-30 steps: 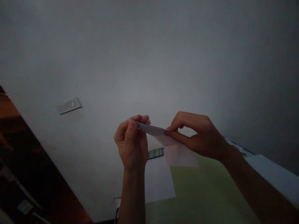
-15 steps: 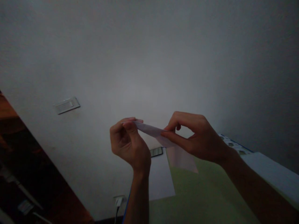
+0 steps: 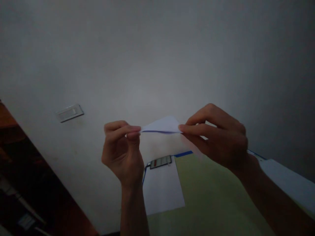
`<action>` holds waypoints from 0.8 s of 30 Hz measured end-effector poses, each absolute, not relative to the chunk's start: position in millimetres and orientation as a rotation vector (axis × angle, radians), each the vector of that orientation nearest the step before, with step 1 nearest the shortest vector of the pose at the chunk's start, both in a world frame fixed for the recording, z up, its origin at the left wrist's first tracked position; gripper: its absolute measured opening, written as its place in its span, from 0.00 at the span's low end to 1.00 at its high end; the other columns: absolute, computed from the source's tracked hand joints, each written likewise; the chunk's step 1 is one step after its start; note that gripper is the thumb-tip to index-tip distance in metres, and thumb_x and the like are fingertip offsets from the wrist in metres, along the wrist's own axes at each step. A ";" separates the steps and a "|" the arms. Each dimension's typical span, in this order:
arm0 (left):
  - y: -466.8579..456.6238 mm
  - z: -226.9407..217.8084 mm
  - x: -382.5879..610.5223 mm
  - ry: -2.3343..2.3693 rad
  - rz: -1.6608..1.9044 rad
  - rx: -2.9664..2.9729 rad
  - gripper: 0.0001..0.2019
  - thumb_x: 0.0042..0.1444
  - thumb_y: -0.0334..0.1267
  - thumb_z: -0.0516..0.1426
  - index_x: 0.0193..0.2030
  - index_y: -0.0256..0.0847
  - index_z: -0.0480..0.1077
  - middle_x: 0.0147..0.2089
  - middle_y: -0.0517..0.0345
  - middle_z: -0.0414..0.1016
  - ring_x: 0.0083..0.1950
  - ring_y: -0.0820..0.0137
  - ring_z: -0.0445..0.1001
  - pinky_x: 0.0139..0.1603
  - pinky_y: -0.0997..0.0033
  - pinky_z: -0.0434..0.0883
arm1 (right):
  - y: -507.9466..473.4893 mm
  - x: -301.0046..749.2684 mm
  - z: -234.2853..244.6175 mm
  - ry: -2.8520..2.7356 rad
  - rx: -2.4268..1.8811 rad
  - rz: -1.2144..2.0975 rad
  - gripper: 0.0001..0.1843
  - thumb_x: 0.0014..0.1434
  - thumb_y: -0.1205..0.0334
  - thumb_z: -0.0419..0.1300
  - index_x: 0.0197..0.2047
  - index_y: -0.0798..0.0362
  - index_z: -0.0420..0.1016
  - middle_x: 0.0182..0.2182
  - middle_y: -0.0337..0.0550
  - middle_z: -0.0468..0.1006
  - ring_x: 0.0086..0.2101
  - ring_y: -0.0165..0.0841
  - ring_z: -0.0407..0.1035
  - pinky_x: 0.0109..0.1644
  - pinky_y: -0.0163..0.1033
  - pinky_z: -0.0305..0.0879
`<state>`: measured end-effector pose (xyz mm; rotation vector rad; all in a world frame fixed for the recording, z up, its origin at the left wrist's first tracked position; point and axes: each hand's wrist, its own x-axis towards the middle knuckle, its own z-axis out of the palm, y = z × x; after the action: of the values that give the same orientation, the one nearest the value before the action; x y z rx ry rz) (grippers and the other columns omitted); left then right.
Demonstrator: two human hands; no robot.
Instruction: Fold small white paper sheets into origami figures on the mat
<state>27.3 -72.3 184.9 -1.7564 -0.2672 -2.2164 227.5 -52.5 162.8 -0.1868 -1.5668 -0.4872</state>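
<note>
A small folded white paper (image 3: 162,125) hangs in the air in front of a pale wall, held level between both hands. My left hand (image 3: 121,152) pinches its left tip between thumb and fingertips. My right hand (image 3: 220,137) pinches its right end the same way, with the other fingers curled. The paper's upper flap rises to a low peak in the middle. The light is dim.
A white sheet (image 3: 163,188) lies below on a light green surface (image 3: 209,200) with a blue edge, and a small striped object (image 3: 161,162) sits at the sheet's top. A wall switch plate (image 3: 70,112) is at left. Dark wooden furniture (image 3: 24,183) fills the lower left.
The hanging lower flap has been brought up, so the paper is now flat and level. My hands moved apart, the left one a little lower and further left, the right one higher.
</note>
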 end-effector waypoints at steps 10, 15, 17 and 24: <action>-81.0 189.9 15.4 -0.869 -2.470 -2.561 0.32 0.59 0.69 0.49 0.37 0.41 0.76 0.29 0.53 0.76 0.27 0.67 0.76 0.24 0.68 0.75 | -31.9 237.3 150.9 -1.553 -0.170 -0.550 0.10 0.60 0.65 0.66 0.40 0.37 0.81 0.35 0.39 0.80 0.36 0.37 0.69 0.39 0.46 0.65; -71.5 178.8 22.4 -1.455 -2.210 -3.104 0.28 0.61 0.62 0.54 0.44 0.35 0.76 0.25 0.49 0.78 0.22 0.63 0.78 0.21 0.66 0.76 | -42.2 224.8 149.8 -1.538 -0.193 -0.467 0.05 0.59 0.62 0.68 0.37 0.41 0.81 0.34 0.40 0.77 0.36 0.37 0.69 0.42 0.47 0.67; -67.5 173.4 24.6 -1.468 -2.198 -3.177 0.22 0.59 0.56 0.59 0.43 0.35 0.75 0.23 0.51 0.76 0.21 0.65 0.77 0.20 0.69 0.76 | -44.8 219.1 148.9 -1.533 -0.218 -0.451 0.05 0.58 0.61 0.69 0.37 0.41 0.80 0.35 0.41 0.76 0.37 0.38 0.69 0.44 0.48 0.67; -61.1 171.0 24.7 -1.355 -2.521 -2.890 0.15 0.53 0.44 0.67 0.39 0.34 0.74 0.25 0.54 0.77 0.19 0.71 0.75 0.17 0.76 0.74 | -31.6 216.6 148.0 -1.543 -0.285 -0.518 0.08 0.56 0.64 0.69 0.40 0.41 0.81 0.44 0.44 0.76 0.47 0.44 0.68 0.50 0.53 0.65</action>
<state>24.7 -61.1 171.0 -2.8898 -1.3546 -2.5209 216.6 -31.6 148.0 -0.2849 -1.5426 -0.5177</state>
